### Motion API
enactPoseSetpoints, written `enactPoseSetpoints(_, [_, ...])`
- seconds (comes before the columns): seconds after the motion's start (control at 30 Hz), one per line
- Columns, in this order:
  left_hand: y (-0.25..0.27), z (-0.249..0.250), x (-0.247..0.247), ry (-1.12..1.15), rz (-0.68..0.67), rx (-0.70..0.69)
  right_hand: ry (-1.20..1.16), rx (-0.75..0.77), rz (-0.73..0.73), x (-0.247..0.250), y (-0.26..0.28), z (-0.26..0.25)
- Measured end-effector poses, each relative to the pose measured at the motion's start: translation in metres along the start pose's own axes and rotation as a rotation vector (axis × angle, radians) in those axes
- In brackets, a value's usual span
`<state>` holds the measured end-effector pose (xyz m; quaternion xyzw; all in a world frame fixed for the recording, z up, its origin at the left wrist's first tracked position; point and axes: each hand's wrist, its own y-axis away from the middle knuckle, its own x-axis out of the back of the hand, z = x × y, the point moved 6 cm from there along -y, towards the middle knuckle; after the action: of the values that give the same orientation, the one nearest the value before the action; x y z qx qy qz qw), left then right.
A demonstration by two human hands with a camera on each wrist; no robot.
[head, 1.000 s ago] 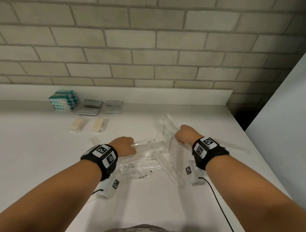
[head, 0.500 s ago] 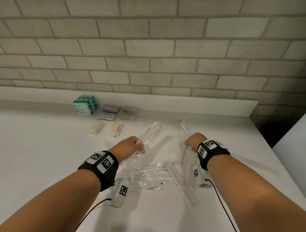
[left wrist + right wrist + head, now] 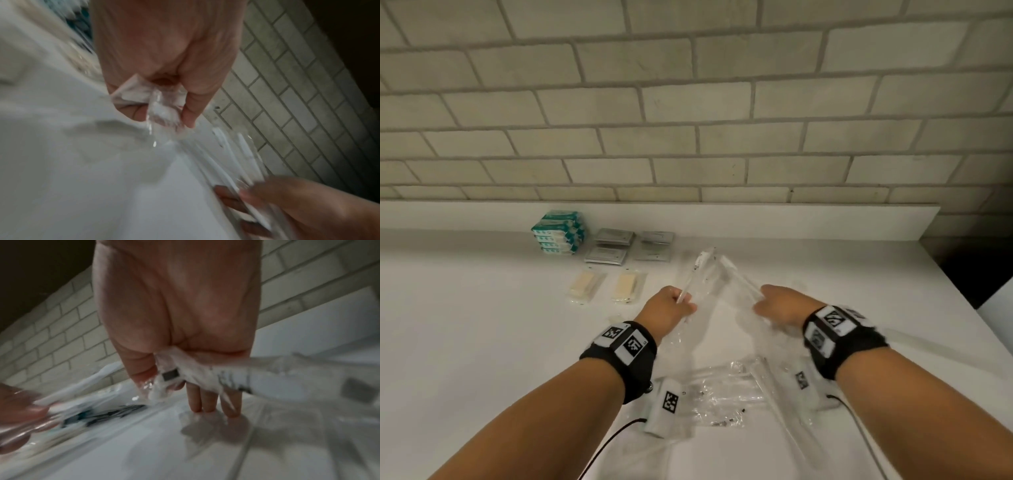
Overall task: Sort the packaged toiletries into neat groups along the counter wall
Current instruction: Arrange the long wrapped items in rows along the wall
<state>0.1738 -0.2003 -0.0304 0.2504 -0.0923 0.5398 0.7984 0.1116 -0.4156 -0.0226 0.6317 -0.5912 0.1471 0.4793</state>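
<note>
My left hand [image 3: 683, 303] grips a clear-wrapped toothbrush [image 3: 697, 269] by its lower end, head pointing toward the wall. The left wrist view shows thumb and fingers [image 3: 189, 113] pinching the crinkled wrapper [image 3: 162, 112]. My right hand [image 3: 760, 303] pinches a second wrapped toothbrush [image 3: 738, 279]. In the right wrist view its thumb holds the wrapper [image 3: 174, 374] while three fingers [image 3: 207, 400] point down at the counter. Both packets hover over the counter, tips nearly meeting. Several more wrapped toothbrushes [image 3: 726, 394] lie heaped between my wrists.
Along the wall stand a stack of teal boxes [image 3: 560, 233] and two groups of grey sachets [image 3: 613, 246], [image 3: 655, 248]. Two wrapped soap bars [image 3: 585, 286], [image 3: 628, 284] lie in front of them. The white counter [image 3: 465, 325] ends at a dark gap [image 3: 969, 270] on the right.
Both hands have lifted their toothbrush packets off the heap and carried them forward toward the wall, the left swinging its packet from lying sideways to pointing at the wall.
</note>
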Motion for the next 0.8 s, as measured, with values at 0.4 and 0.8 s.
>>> enactPoseSetpoints(0.4, [-0.083, -0.003, -0.022, -0.032, 0.043, 0.037, 0.287, -0.279, 0.528, 0.05, -0.027, 0.012])
enactPoseSetpoints(0.8, [-0.074, -0.017, -0.002, -0.584, -0.103, -0.055, 0.1, -0.279, 0.065, -0.029, -0.065, -0.067])
